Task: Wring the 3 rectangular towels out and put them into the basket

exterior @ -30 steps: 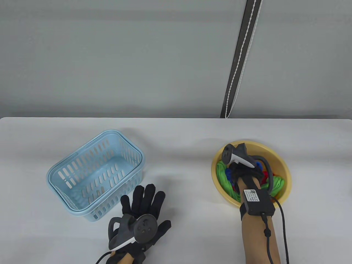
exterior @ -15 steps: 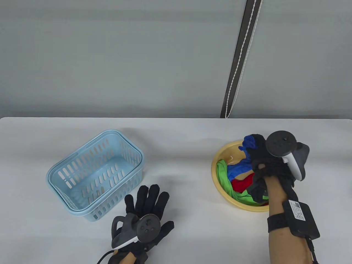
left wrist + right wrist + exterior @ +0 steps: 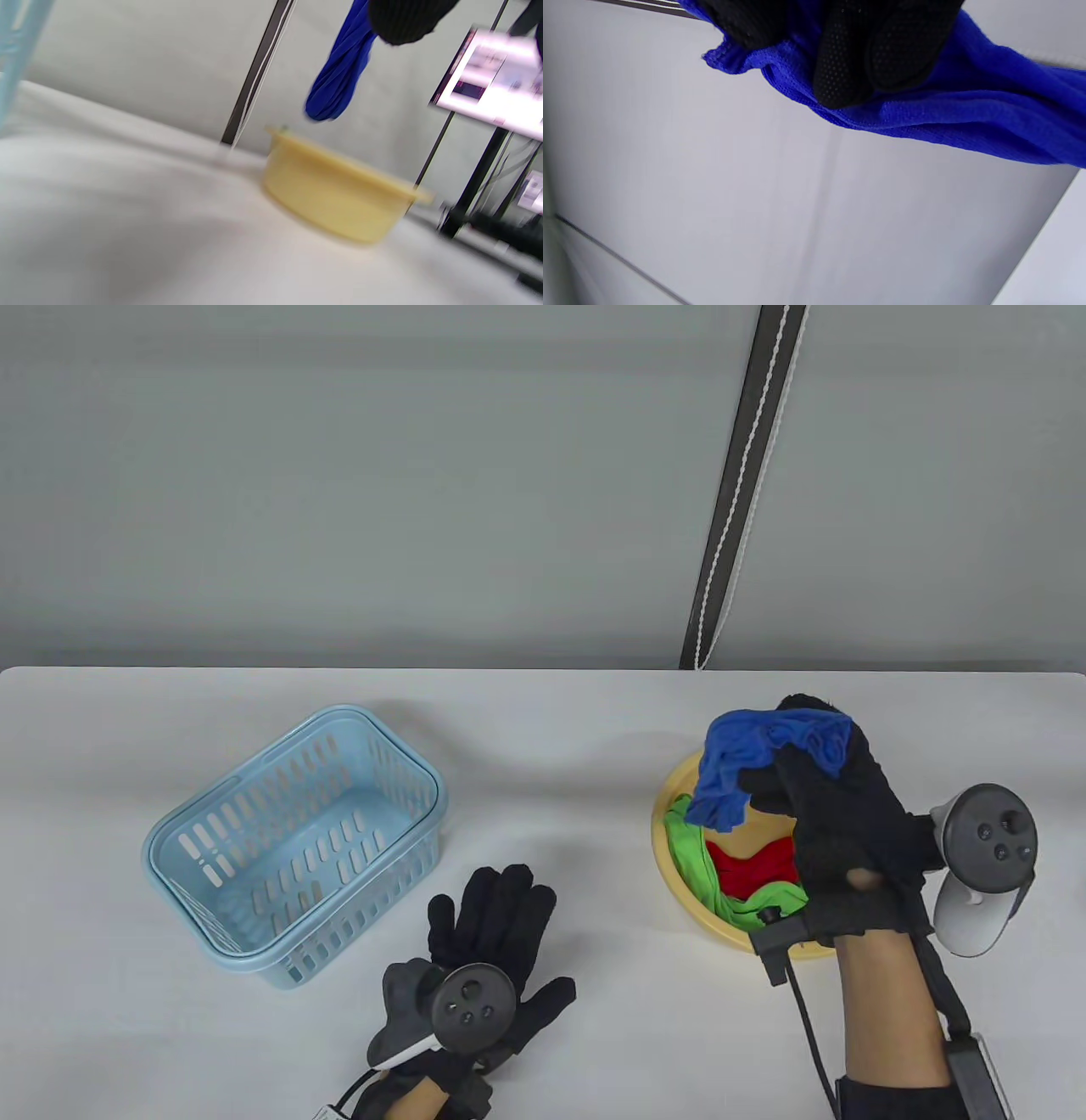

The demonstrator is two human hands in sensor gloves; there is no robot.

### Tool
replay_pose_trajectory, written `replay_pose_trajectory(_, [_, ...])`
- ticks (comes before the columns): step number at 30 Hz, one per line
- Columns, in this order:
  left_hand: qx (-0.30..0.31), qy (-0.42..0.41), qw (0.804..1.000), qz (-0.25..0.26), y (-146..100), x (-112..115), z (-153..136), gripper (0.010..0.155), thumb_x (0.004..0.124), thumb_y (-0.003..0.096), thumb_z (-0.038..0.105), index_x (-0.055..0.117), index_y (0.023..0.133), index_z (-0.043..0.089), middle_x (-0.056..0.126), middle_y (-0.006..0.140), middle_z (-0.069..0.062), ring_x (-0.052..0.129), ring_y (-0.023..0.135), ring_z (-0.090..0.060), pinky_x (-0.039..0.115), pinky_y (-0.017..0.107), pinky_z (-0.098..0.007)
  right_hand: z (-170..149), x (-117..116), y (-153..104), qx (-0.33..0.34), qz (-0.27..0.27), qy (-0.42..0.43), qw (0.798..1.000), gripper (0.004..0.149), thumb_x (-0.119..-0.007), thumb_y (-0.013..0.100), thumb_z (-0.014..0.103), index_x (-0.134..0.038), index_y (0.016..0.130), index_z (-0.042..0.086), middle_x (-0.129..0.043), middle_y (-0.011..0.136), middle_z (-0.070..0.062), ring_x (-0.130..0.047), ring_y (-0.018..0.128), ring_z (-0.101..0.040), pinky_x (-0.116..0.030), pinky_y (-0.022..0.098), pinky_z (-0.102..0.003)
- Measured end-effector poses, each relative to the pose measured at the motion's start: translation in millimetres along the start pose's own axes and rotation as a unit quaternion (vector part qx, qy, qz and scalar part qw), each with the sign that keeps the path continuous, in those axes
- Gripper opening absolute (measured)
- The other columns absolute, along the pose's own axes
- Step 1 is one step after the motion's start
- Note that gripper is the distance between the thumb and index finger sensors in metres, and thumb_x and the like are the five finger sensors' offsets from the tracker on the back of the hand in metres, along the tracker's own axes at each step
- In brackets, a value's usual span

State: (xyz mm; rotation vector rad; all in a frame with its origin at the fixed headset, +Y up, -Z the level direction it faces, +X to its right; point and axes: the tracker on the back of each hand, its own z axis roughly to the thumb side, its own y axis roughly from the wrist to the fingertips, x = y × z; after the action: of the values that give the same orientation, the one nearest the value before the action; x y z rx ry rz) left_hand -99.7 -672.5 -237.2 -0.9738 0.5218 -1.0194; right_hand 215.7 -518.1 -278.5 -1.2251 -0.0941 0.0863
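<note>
My right hand grips a blue towel and holds it lifted above the yellow bowl; the towel hangs clear of the rim. In the right wrist view the gloved fingers curl round the blue towel. A green towel and a red towel lie inside the bowl. The light blue basket stands at the left with nothing in it. My left hand lies flat on the table right of the basket, fingers spread, holding nothing.
The yellow bowl stands on a white table whose far edge meets a grey wall. A dark post rises behind the bowl. A lit screen on a stand shows in the left wrist view.
My right hand went into the bowl, took hold of the blue towel and lifted it up out of the bowl. My left hand slid a little to the right.
</note>
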Motion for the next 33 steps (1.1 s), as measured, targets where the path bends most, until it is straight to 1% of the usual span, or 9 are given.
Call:
replay_pose_trajectory(7, [0.023, -0.079, 0.987, 0.14, 12, -42, 20, 0.101, 0.072, 0.0523, 0.067, 0.011, 0.116, 0.019, 0.013, 0.124, -0.017, 0.024, 0.111, -0.052, 0.032, 0.071, -0.077, -22, -57, -12, -0.004, 0.085, 0.109, 0.99, 0.048, -0.072, 0.064, 0.028, -0.059, 0.107, 0.011, -0.076, 0.1, -0.022, -0.096, 0.071, -0.028, -0.085, 0.055, -0.047])
replay_pose_trajectory(11, [0.027, -0.094, 0.978, 0.183, 12, -46, 3, 0.115, 0.09, 0.0434, 0.062, 0.013, 0.115, 0.017, 0.02, 0.124, -0.018, 0.031, 0.111, -0.052, 0.038, 0.072, -0.076, -43, -104, -25, -0.019, 0.192, 0.17, 0.966, 0.048, -0.074, 0.063, 0.027, -0.06, 0.106, 0.01, -0.077, 0.1, -0.024, -0.097, 0.07, -0.03, -0.085, 0.054, -0.048])
replay_pose_trajectory(14, [0.016, -0.135, 0.973, 0.187, 8, -39, -19, 0.113, 0.096, 0.0402, 0.058, 0.023, 0.116, 0.018, 0.049, 0.123, -0.012, 0.058, 0.11, -0.046, 0.052, 0.072, -0.074, -58, -131, -33, -0.035, 0.221, 0.202, 0.953, 0.048, -0.074, 0.063, 0.026, -0.062, 0.106, 0.009, -0.078, 0.098, -0.025, -0.097, 0.068, -0.031, -0.085, 0.053, -0.049])
replay_pose_trajectory(18, [-0.01, -0.172, 0.966, 0.191, 3, -34, -43, 0.089, 0.097, 0.0412, 0.055, 0.053, 0.112, 0.022, 0.088, 0.099, -0.004, 0.089, 0.092, -0.038, 0.07, 0.067, -0.067, -79, -153, -39, -0.058, 0.242, 0.246, 0.937, 0.049, -0.074, 0.063, 0.027, -0.061, 0.106, 0.008, -0.078, 0.098, -0.026, -0.097, 0.068, -0.03, -0.085, 0.053, -0.048])
replay_pose_trajectory(20, [-0.018, -0.19, 0.964, 0.184, 2, -33, -50, 0.064, 0.096, 0.0438, 0.05, 0.075, 0.099, 0.027, 0.096, 0.087, -0.002, 0.096, 0.084, -0.035, 0.074, 0.065, -0.065, -88, -157, -40, -0.071, 0.242, 0.273, 0.928, 0.048, -0.074, 0.063, 0.027, -0.061, 0.106, 0.008, -0.077, 0.098, -0.026, -0.097, 0.068, -0.03, -0.085, 0.053, -0.048])
replay_pose_trajectory(22, [-0.024, -0.217, 0.96, 0.175, 2, -32, -55, 0.05, 0.094, 0.0467, 0.049, 0.083, 0.091, 0.029, 0.097, 0.086, -0.003, 0.097, 0.081, -0.036, 0.076, 0.063, -0.063, -97, -155, -41, -0.079, 0.233, 0.301, 0.921, 0.048, -0.073, 0.064, 0.027, -0.06, 0.106, 0.008, -0.077, 0.099, -0.025, -0.097, 0.069, -0.03, -0.085, 0.054, -0.048])
replay_pose_trajectory(27, [-0.033, -0.32, 0.934, 0.157, 1, -30, -65, 0.044, 0.09, 0.0501, 0.047, 0.079, 0.088, 0.027, 0.091, 0.099, -0.008, 0.097, 0.084, -0.038, 0.079, 0.062, -0.061, -132, -130, -41, -0.134, 0.145, 0.376, 0.905, 0.048, -0.072, 0.064, 0.026, -0.058, 0.106, 0.007, -0.076, 0.098, -0.026, -0.096, 0.068, -0.03, -0.085, 0.054, -0.048])
replay_pose_trajectory(30, [-0.018, -0.408, 0.903, 0.134, 3, -28, -67, 0.045, 0.094, 0.0494, 0.043, 0.079, 0.087, 0.023, 0.101, 0.08, -0.003, 0.106, 0.068, -0.03, 0.087, 0.054, -0.054, -162, -120, -48, -0.186, 0.13, 0.38, 0.897, 0.048, -0.072, 0.064, 0.026, -0.058, 0.105, 0.006, -0.078, 0.096, -0.025, -0.098, 0.066, -0.029, -0.087, 0.052, -0.046])
replay_pose_trajectory(33, [-0.024, -0.43, 0.892, 0.135, 3, -24, -65, 0.047, 0.094, 0.0492, 0.043, 0.078, 0.087, 0.02, 0.101, 0.07, -0.003, 0.108, 0.05, -0.025, 0.092, 0.042, -0.046, -179, -121, -53, -0.223, 0.126, 0.382, 0.888, 0.048, -0.072, 0.064, 0.026, -0.059, 0.105, 0.004, -0.08, 0.095, -0.025, -0.1, 0.063, -0.027, -0.088, 0.049, -0.045])
